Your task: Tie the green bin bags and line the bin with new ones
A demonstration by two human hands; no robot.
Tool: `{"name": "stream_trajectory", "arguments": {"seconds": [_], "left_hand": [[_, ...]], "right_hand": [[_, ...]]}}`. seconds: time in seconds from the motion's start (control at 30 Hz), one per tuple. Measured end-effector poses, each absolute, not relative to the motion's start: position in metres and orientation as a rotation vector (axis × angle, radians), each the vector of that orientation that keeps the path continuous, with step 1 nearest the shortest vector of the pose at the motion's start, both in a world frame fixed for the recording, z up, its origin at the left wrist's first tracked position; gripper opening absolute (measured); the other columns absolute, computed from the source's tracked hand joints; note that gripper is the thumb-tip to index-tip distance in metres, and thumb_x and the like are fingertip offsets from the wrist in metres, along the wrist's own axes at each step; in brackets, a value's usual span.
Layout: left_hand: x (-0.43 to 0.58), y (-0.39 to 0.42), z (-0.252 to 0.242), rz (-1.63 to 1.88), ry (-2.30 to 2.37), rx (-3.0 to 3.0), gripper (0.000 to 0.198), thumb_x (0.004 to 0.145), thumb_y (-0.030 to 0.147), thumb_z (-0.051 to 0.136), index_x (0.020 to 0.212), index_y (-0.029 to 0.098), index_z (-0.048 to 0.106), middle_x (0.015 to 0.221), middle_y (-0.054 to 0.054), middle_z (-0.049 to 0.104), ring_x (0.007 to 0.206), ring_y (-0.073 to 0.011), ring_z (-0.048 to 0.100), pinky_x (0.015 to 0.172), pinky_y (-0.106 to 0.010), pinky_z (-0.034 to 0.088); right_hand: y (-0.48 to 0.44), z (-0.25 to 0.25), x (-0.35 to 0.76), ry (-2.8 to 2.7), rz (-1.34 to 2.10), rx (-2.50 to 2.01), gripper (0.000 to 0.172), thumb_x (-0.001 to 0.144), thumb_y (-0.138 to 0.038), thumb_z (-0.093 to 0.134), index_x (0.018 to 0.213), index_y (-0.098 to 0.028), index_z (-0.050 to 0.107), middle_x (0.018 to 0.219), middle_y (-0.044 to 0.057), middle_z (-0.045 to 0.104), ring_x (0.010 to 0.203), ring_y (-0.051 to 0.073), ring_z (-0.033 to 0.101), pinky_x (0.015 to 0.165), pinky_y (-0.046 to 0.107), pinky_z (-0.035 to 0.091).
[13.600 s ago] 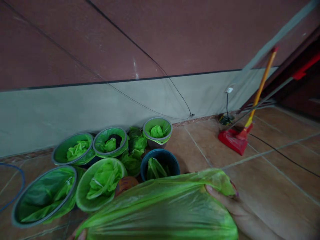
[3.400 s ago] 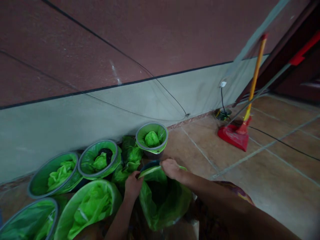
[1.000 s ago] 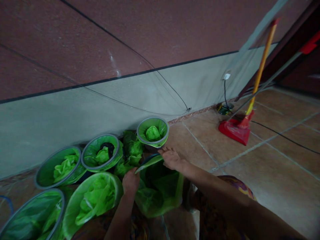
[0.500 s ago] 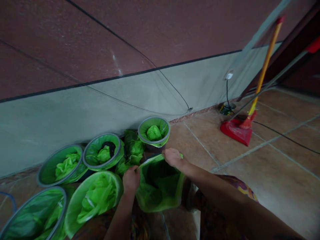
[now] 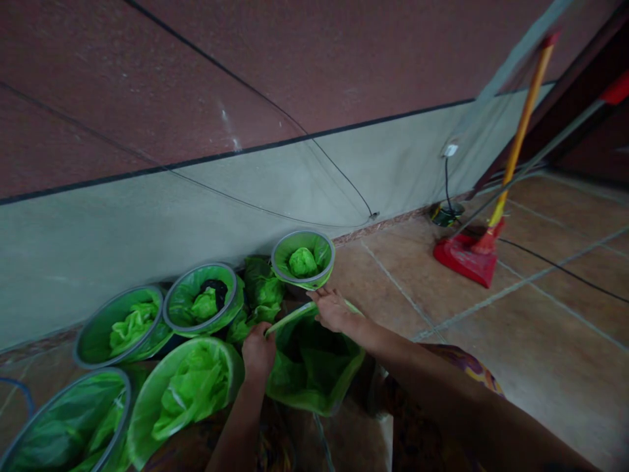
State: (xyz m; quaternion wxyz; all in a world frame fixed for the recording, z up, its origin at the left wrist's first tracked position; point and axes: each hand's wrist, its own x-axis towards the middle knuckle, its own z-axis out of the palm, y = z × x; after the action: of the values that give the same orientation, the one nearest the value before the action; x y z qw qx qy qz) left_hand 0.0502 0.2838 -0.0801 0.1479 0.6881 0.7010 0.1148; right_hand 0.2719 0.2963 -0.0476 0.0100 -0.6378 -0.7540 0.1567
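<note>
A green bin liner (image 5: 314, 387) hangs with its mouth wide and facing me, low in front of my legs. Whether a bin stands inside it, I cannot tell. My left hand (image 5: 259, 351) is closed on the liner's edge at the far left corner. At the far edge, my right hand (image 5: 334, 309) straddles the rim with fingers stretched out and the thumb on the inner side. Just beyond it stands a small grey-rimmed bin (image 5: 303, 280), lined in green with a crumpled green bag (image 5: 302, 262) inside.
Several green-lined bins stand left, including a grey-rimmed bin (image 5: 234, 298), another (image 5: 81, 341) and a pale green bin (image 5: 140, 419). Crumpled green bags (image 5: 263, 288) lie between bins. A red dustpan (image 5: 462, 262) and yellow-handled broom (image 5: 521, 137) stand right. A black cable (image 5: 565, 269) crosses the tiles.
My right hand has loosened and its fingers have straightened along the far rim, shifting slightly left. The liner's near edge has sagged to a point. My left hand keeps its grip.
</note>
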Motion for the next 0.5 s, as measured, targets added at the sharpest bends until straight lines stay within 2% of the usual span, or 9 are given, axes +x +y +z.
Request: {"name": "stream_trajectory", "arguments": {"seconds": [0.07, 0.13, 0.2, 0.27, 0.33, 0.5], "left_hand": [[0.053, 0.283, -0.081, 0.41, 1.959, 1.99, 0.015, 0.085, 0.02, 0.056, 0.092, 0.018, 0.069, 0.097, -0.007, 0.071, 0.087, -0.02, 0.068, 0.08, -0.029, 0.05], [0.054, 0.282, -0.083, 0.476, 1.886, 1.992, 0.015, 0.082, 0.02, 0.059, 0.093, 0.019, 0.069, 0.097, -0.006, 0.07, 0.087, -0.0191, 0.067, 0.081, -0.029, 0.05], [0.054, 0.282, -0.085, 0.501, 1.829, 1.989, 0.016, 0.082, 0.021, 0.06, 0.095, 0.018, 0.069, 0.098, -0.006, 0.07, 0.087, -0.0188, 0.067, 0.082, -0.03, 0.05], [0.052, 0.282, -0.086, 0.486, 1.811, 1.988, 0.018, 0.084, 0.021, 0.057, 0.097, 0.018, 0.069, 0.098, -0.007, 0.071, 0.087, -0.019, 0.067, 0.083, -0.031, 0.051], [0.051, 0.282, -0.088, 0.461, 1.837, 1.992, 0.02, 0.087, 0.022, 0.053, 0.098, 0.018, 0.07, 0.098, -0.007, 0.071, 0.088, -0.0195, 0.067, 0.083, -0.031, 0.051], [0.048, 0.282, -0.089, 0.459, 1.957, 1.98, 0.023, 0.089, 0.024, 0.051, 0.099, 0.018, 0.071, 0.101, -0.009, 0.073, 0.092, -0.0212, 0.068, 0.085, -0.032, 0.051]], "right_hand": [[0.298, -0.05, 0.269, -2.4, 0.461, -1.903, 0.056, 0.082, -0.025, 0.061, 0.138, -0.018, 0.051, 0.135, 0.015, 0.056, 0.125, 0.03, 0.049, 0.105, 0.044, 0.038], [0.301, -0.055, 0.27, -2.428, 0.456, -1.873, 0.043, 0.084, -0.025, 0.059, 0.127, -0.02, 0.06, 0.13, 0.012, 0.06, 0.121, 0.028, 0.053, 0.103, 0.042, 0.04], [0.305, -0.059, 0.272, -2.453, 0.484, -1.908, 0.028, 0.087, -0.02, 0.053, 0.112, -0.019, 0.067, 0.122, 0.01, 0.065, 0.115, 0.026, 0.057, 0.099, 0.039, 0.041], [0.308, -0.062, 0.273, -2.465, 0.52, -1.968, 0.027, 0.088, -0.013, 0.047, 0.102, -0.017, 0.069, 0.115, 0.011, 0.068, 0.109, 0.024, 0.061, 0.096, 0.036, 0.043], [0.309, -0.061, 0.274, -2.449, 0.539, -2.009, 0.03, 0.088, -0.01, 0.045, 0.106, -0.015, 0.068, 0.114, 0.012, 0.069, 0.106, 0.023, 0.063, 0.096, 0.036, 0.043], [0.306, -0.056, 0.272, -2.274, 0.458, -2.148, 0.047, 0.089, -0.013, 0.048, 0.136, -0.014, 0.052, 0.135, 0.018, 0.058, 0.124, 0.029, 0.054, 0.103, 0.045, 0.041]]}}
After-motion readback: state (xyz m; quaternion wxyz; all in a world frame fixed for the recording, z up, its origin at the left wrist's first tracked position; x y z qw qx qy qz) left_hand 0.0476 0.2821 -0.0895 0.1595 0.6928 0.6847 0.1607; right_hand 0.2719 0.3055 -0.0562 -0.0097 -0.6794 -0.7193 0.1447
